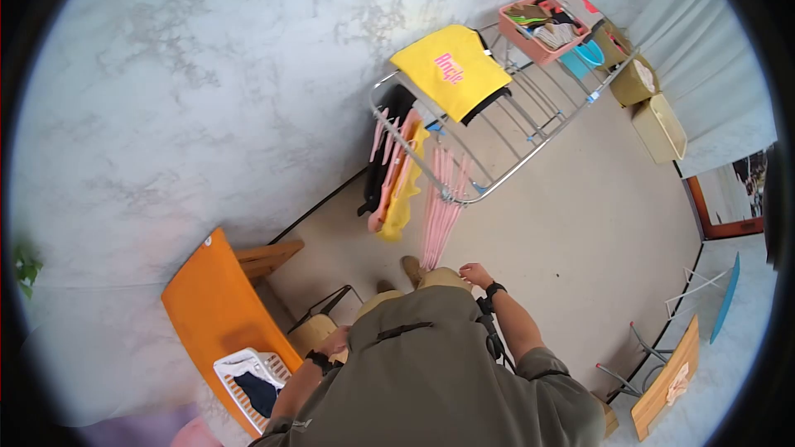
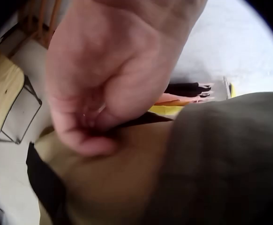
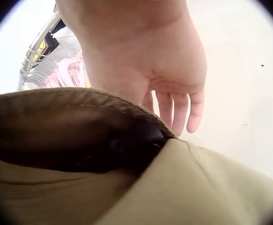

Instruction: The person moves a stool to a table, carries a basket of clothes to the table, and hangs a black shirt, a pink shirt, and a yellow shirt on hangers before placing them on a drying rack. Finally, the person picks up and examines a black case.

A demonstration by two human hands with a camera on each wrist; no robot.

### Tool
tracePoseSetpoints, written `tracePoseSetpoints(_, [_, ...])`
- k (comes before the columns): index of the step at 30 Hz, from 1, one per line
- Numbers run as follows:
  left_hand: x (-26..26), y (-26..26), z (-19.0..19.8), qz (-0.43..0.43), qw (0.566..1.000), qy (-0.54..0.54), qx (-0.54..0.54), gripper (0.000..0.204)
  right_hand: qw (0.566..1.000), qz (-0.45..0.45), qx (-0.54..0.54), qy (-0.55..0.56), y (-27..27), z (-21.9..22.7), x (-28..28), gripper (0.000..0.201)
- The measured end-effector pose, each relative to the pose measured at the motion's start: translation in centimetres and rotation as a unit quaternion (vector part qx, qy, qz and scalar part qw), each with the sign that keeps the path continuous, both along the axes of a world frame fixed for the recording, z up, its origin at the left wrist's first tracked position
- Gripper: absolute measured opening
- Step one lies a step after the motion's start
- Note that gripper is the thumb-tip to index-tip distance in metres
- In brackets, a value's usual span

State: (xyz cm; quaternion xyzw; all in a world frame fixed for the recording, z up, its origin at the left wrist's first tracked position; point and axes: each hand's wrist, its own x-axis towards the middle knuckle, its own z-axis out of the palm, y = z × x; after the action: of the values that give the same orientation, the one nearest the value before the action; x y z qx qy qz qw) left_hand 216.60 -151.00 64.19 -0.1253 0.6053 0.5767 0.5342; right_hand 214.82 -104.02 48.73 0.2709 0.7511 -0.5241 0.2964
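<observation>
My left hand [image 1: 335, 341] hangs at the left hip, its fingers loosely curled over the khaki trousers [image 2: 113, 168], and no object shows in it. On the other side, my right hand [image 1: 475, 274] is by the right thigh with fingers relaxed, beside a gaping trouser pocket [image 3: 103, 136]. Ahead stands a metal drying rack [image 1: 530, 145]. A yellow garment [image 1: 455, 74] with pink lettering lies over its bars. Pink hangers [image 1: 443, 215] hang from the near end, and beside them hang black, pink and yellow clothes [image 1: 402, 190].
A pink basket of clothes [image 1: 526, 41] sits on the rack's far end. At left, an orange table [image 1: 215, 298] bears a white basket [image 1: 228, 372] with dark cloth. A wooden stool [image 2: 5, 89] is close by the left leg. Folding chairs [image 1: 667, 381] stand at right, bins [image 1: 658, 128] at the back.
</observation>
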Motion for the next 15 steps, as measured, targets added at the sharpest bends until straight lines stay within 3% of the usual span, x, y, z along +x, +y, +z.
tracePoseSetpoints(2, [0.8,-0.6,0.2,0.046,0.999,-0.007,0.012,0.038,0.996,0.061,0.057,0.024,-0.7,-0.2,-0.2,0.033])
tracePoseSetpoints(4, [2.0,-0.1,0.6,0.093,0.995,-0.016,0.033,0.040,0.997,0.068,0.046,0.008,-1.5,0.3,-0.6,0.032])
tracePoseSetpoints(6, [1.3,2.7,6.4,0.164,0.970,0.175,0.027,0.041,0.996,0.085,0.039,-0.006,-2.0,1.1,-1.7,0.032])
tracePoseSetpoints(8, [2.6,1.1,0.5,0.156,0.965,0.211,0.008,0.048,0.991,0.127,0.047,0.009,-2.8,1.2,-2.6,0.031])
tracePoseSetpoints(9, [3.0,1.2,-0.1,0.138,0.960,0.245,-0.009,0.057,0.989,0.140,0.050,0.008,-3.0,0.7,-3.0,0.031])
tracePoseSetpoints(10, [3.6,1.1,-0.7,0.152,0.958,0.242,-0.009,0.057,0.987,0.151,0.049,0.034,-3.3,0.1,-3.3,0.031])
tracePoseSetpoints(12, [1.8,2.1,2.9,0.214,0.972,-0.017,-0.094,0.067,0.982,0.173,0.048,0.064,-3.8,-0.2,-4.3,0.030])
tracePoseSetpoints(15, [3.4,-1.0,-13.0,0.207,0.975,0.065,-0.052,0.072,0.978,0.197,0.045,0.051,-4.2,0.9,-6.2,0.034])
